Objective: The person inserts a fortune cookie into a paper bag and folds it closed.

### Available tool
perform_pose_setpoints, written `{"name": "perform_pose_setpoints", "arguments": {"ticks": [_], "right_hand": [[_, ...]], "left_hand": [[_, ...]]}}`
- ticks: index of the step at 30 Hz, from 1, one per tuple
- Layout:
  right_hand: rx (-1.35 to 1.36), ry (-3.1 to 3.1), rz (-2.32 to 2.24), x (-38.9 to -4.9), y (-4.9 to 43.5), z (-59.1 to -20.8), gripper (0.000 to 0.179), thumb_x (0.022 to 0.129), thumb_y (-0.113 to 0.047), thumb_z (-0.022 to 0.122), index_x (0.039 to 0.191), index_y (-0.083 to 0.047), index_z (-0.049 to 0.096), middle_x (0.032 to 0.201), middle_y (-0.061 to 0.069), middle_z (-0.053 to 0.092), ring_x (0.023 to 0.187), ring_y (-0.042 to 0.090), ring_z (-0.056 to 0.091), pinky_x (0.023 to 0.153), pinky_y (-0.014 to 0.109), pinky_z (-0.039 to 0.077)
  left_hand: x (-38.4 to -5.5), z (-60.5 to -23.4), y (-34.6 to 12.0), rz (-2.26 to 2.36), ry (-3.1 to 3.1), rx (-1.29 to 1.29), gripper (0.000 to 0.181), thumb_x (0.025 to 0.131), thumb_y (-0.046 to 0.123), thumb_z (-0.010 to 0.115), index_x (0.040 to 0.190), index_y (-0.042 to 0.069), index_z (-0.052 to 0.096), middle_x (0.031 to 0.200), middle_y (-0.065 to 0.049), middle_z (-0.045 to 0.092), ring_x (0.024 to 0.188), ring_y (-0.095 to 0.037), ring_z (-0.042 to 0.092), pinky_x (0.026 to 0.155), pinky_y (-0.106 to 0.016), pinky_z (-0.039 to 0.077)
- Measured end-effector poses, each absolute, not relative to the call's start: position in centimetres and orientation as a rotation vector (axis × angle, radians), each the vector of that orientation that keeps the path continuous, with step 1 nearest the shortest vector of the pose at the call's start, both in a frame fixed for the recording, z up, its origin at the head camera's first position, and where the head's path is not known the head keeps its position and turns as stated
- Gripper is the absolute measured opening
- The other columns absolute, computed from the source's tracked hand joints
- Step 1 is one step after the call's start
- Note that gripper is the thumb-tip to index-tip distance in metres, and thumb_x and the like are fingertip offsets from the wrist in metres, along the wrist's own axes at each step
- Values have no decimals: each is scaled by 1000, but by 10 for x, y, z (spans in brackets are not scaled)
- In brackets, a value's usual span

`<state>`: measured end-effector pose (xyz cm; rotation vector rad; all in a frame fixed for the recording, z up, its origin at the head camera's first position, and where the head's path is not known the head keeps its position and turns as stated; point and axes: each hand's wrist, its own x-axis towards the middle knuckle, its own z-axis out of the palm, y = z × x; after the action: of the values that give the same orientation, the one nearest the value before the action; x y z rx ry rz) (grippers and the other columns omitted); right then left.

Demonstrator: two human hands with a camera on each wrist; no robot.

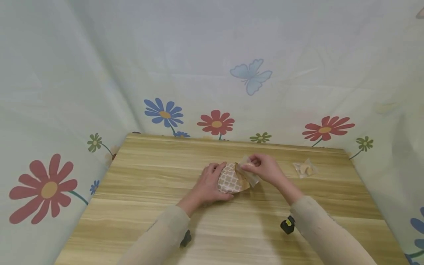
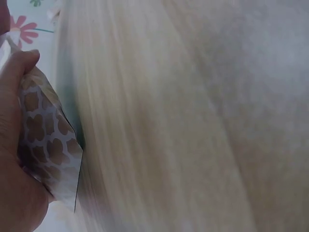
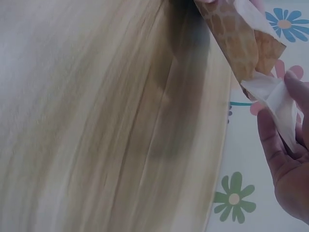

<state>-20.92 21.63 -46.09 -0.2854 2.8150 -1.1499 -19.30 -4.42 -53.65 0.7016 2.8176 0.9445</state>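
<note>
- Sleeves [image 1: 331, 230], pale, two: behind each hand, nearest the head camera.
- Black devices [image 1: 288, 225], two: one below each wrist, in the head view.
- Left hand [image 1: 209, 185]: curled round the bag, thumb and fingers on opposite sides.
- Right hand [image 1: 267, 170]: thumb and fingers pinching the packet; the right wrist view shows this grip most plainly.
- Bag [image 1: 229, 179], brown with white lattice: in the left hand, its open mouth towards the right hand. Left wrist view gives the patterned face close up; right wrist view alone shows a white layer along the mouth.
- Packet [image 3: 273, 99], whitish: between the right hand and the bag, at the mouth; whether any part lies inside, cannot tell.
- Second packet [image 1: 305, 168], clear, pale contents: to the right of the right hand, well apart from it; seen in the head view only.
- Table [image 1: 159, 162], wood-grained: under both hands.
- Cloth [image 1: 198, 73], printed with flowers: beyond both hands; its butterfly shows only in the head view.
</note>
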Motion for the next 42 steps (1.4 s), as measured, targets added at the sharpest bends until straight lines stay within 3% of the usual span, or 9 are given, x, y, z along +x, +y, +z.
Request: {"name": "perform_pose_setpoints", "arguments": {"ticks": [9, 20, 25, 30, 37, 42], "right_hand": [[-262, 2821, -1269, -208, 207, -463, 41, 93, -35, 85, 116, -3, 74, 103, 9, 75, 95, 23, 69, 82, 38, 59], [-253, 2869, -1342, -207, 205, -467, 27, 98, -31, 80, 110, -7, 77, 102, 8, 78, 97, 25, 70, 86, 42, 58], [-243, 2814, -1427, -206, 209, -469, 18, 101, -20, 77, 110, -5, 77, 102, 10, 79, 92, 23, 74, 83, 38, 62], [-248, 2818, -1440, -206, 209, -471, 17, 102, -20, 74, 110, -5, 78, 102, 10, 79, 90, 21, 74, 81, 34, 61], [-175, 2863, -1530, -206, 207, -473, 20, 103, -21, 74, 108, -1, 78, 103, 14, 79, 96, 28, 74, 86, 43, 61], [-128, 2881, -1643, -206, 204, -481, 19, 101, -21, 77, 102, -2, 78, 100, 12, 79, 93, 24, 72, 84, 31, 59]], "left_hand": [[-189, -537, -39, 920, 2882, 669, 124, 71, 66, 91, 168, 22, 28, 154, -11, 40, 136, -30, 42, 114, -49, 43], [-186, -536, -36, 904, 2949, 636, 126, 70, 68, 91, 167, 16, 30, 154, -15, 40, 137, -34, 43, 123, -52, 33], [-184, -535, -36, 899, 2970, 633, 125, 70, 68, 91, 167, 15, 32, 153, -16, 41, 136, -34, 43, 123, -52, 33], [-184, -537, -34, 902, 2980, 627, 126, 70, 69, 91, 167, 15, 31, 153, -15, 41, 136, -34, 43, 123, -53, 32], [-182, -538, -28, 919, 2991, 588, 126, 71, 71, 89, 168, 17, 30, 155, -15, 40, 138, -35, 43, 127, -54, 26], [-180, -541, -23, 948, 3025, 540, 125, 73, 72, 87, 168, 16, 28, 155, -15, 39, 143, -35, 42, 129, -57, 19]]}}
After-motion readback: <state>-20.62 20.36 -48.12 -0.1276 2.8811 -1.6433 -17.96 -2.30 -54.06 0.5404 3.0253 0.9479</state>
